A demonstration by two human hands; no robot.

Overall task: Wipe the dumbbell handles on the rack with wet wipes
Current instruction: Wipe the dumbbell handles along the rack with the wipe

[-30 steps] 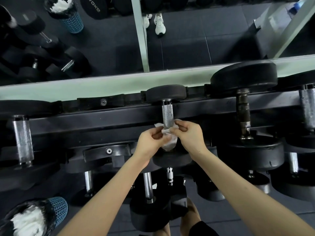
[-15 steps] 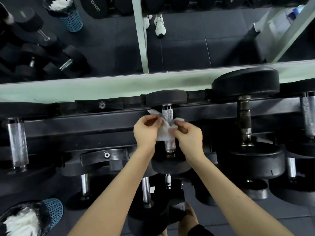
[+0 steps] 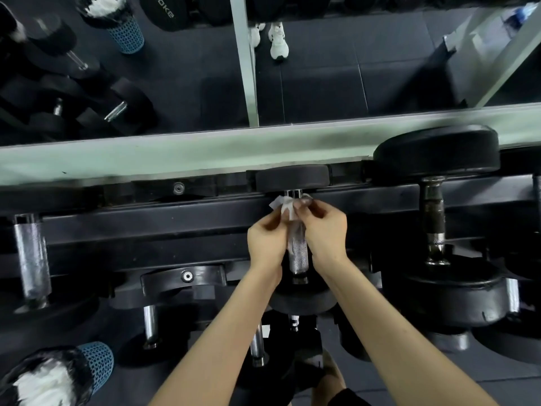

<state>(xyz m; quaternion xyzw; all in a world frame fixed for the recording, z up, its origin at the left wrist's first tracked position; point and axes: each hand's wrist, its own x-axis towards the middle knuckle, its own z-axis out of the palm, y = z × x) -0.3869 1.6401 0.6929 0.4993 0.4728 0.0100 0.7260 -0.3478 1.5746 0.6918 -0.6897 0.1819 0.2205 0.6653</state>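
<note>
The dumbbell handle [image 3: 298, 253] lies on the rack [image 3: 146, 224] between both hands. Its long axis points straight away from the person, from the near weight head [image 3: 303, 301] to the far weight head [image 3: 292, 178]. The wet wipe [image 3: 281, 206] sits at the far end of the handle, just short of the far weight head. The left hand [image 3: 267, 240] and right hand [image 3: 325, 231] flank the handle, equally near. The fingers [image 3: 306, 204] of both hands are curled and pinch the wet wipe; blur hides the exact grip. Judgement: the next stroke runs along the axis toward the near weight head, where bare knurled metal shows
</note>
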